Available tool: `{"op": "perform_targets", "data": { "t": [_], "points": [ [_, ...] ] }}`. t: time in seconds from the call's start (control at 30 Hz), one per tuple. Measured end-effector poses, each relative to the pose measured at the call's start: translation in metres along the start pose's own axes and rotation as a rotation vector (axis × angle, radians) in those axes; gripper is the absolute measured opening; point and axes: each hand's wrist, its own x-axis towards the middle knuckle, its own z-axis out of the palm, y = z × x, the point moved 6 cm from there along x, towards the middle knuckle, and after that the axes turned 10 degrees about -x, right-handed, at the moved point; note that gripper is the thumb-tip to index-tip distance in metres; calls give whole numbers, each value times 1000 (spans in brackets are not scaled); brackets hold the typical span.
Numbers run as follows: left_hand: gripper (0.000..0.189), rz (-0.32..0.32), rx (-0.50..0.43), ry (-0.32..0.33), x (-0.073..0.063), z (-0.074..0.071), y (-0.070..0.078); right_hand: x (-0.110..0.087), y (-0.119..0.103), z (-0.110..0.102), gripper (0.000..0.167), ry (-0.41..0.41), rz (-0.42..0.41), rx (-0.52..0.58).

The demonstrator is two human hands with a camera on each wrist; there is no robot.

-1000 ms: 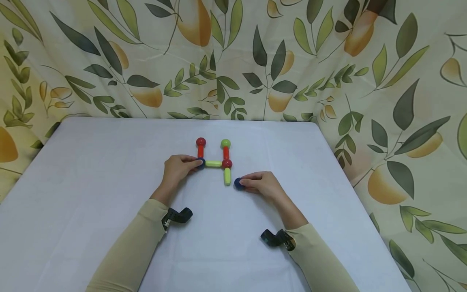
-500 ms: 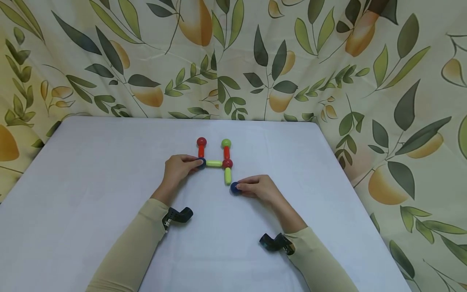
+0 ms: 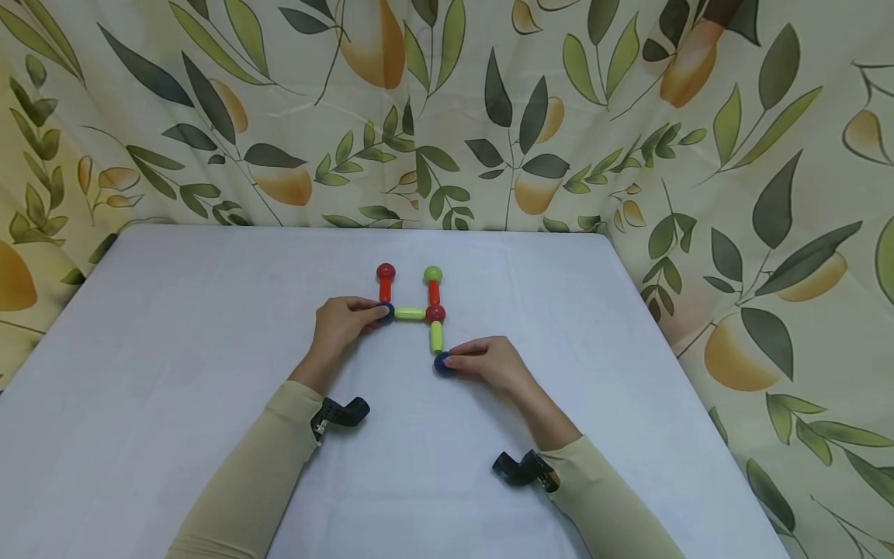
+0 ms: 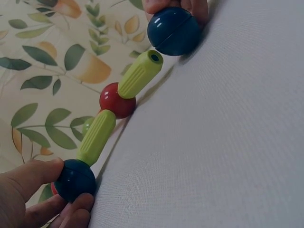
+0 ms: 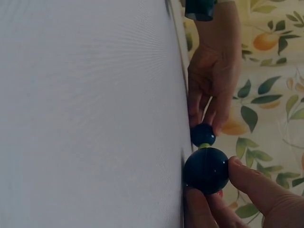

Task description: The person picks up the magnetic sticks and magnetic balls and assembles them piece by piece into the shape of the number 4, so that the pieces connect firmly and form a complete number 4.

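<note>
My left hand [image 3: 341,322] pinches a dark blue ball [image 4: 76,180] at the left corner of a figure of balls and rods. From this ball a yellow-green rod [image 3: 410,314] runs right to a red ball [image 3: 436,313]. Another yellow-green rod [image 4: 140,74] points from the red ball toward me, its free end showing a dark round tip. Between thumb and fingers, my right hand [image 3: 492,363] holds a second dark blue ball [image 5: 206,170] close to that end. The left wrist view shows a small gap between ball and rod.
Red rods [image 3: 434,293] reach away from the two corner balls, one ending in a green ball [image 3: 433,273], the other in a red ball [image 3: 386,271]. A white cloth covers the table [image 3: 209,310]. Behind hangs a leaf-patterned curtain [image 3: 447,116].
My right hand has brought its blue ball leftward and slightly nearer me, from right of the lower rod to just below its end. My left hand has stayed on its ball.
</note>
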Motion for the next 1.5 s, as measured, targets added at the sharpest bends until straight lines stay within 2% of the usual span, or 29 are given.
{"op": "perform_targets", "data": {
  "t": [0.5, 0.77, 1.27, 1.5],
  "points": [
    [37, 20, -9, 4, 0, -1, 0, 1, -3, 5, 28, 34, -2, -6],
    [36, 7, -8, 1, 1, 0, 0, 0, -3, 4, 28, 38, 17, -16],
    [36, 27, -13, 9, 2, -3, 3, 3, -6, 7, 28, 9, 16, 63],
    [37, 45, -31, -3, 2, -2, -2, 4, -3, 8, 30, 0, 13, 38]
  ]
}}
